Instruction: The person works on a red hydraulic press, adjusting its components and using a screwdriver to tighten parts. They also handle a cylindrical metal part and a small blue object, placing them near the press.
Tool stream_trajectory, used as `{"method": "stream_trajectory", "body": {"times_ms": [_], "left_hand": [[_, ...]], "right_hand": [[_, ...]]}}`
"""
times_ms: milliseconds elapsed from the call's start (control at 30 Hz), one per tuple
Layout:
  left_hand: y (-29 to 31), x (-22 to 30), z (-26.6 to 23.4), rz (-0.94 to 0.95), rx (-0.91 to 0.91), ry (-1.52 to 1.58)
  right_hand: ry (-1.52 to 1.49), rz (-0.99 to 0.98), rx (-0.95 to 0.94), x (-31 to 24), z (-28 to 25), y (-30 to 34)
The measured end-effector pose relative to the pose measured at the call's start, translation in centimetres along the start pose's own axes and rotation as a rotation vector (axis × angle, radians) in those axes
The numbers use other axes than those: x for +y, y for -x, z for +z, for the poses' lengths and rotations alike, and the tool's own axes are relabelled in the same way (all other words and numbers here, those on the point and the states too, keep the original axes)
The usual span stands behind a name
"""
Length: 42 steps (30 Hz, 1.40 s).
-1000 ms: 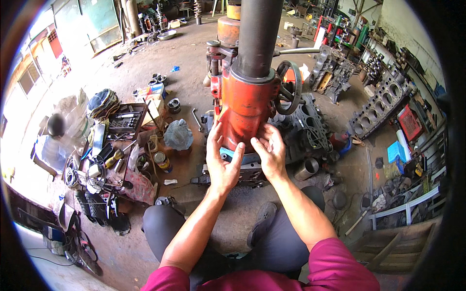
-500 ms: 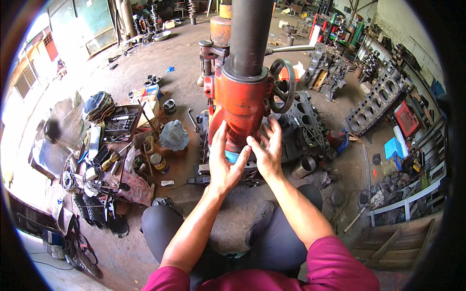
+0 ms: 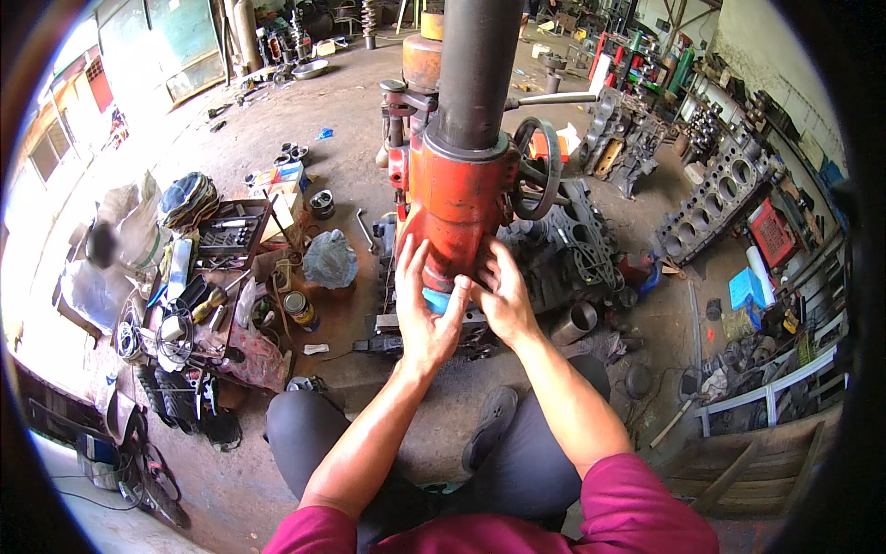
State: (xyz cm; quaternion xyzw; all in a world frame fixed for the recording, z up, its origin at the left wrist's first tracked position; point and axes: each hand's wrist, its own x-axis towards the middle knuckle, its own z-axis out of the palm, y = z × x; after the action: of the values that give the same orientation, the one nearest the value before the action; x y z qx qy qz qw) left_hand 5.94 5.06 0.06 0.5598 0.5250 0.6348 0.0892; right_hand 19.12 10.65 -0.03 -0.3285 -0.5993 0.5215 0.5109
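Note:
In front of me stands a red machine head [image 3: 459,189] with a thick black column [image 3: 475,74] rising from it and a handwheel [image 3: 538,171] on its right side. My left hand [image 3: 426,319] is raised at the left of its narrow lower end, fingers up and a little bent, thumb apart. My right hand [image 3: 506,300] faces it from the right, fingers curved and spread. Nothing shows in either palm. Whether the fingertips touch the red metal is hard to tell. A light-blue patch [image 3: 437,300] shows between the hands, below the head.
An engine block [image 3: 577,222] lies right of the machine, near a metal cylinder sleeve [image 3: 577,319]. Another block [image 3: 715,208] stands farther right. At left are a tool-covered bench [image 3: 226,240], a tin can [image 3: 300,309] and a plastic-wrapped lump [image 3: 329,258].
My fingers have curved inward slightly, and both hands sit a little lower around the narrow end. The machine stays where it was.

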Motion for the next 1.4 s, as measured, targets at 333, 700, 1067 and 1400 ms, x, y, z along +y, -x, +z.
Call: {"method": "stream_trajectory", "body": {"times_ms": [333, 700, 1067, 1400], "left_hand": [[0.0, -0.2, -0.1, -0.163, -0.040, 0.392], [0.0, 0.1, -0.4, -0.202, -0.064, 0.382], [0.2, -1.3, -0.5, -0.194, -0.061, 0.406], [-0.1, -2.0, -0.4, -0.178, -0.157, 0.291]], "right_hand": [[0.132, -0.070, 0.015, 0.9, 0.3, 0.3], [-0.058, -0.048, -0.035, -0.3, 0.4, 0.4], [-0.077, -0.037, 0.044, 1.1, 1.0, 0.5], [-0.091, -0.072, 0.114, 1.2, 0.6, 0.2]]}}
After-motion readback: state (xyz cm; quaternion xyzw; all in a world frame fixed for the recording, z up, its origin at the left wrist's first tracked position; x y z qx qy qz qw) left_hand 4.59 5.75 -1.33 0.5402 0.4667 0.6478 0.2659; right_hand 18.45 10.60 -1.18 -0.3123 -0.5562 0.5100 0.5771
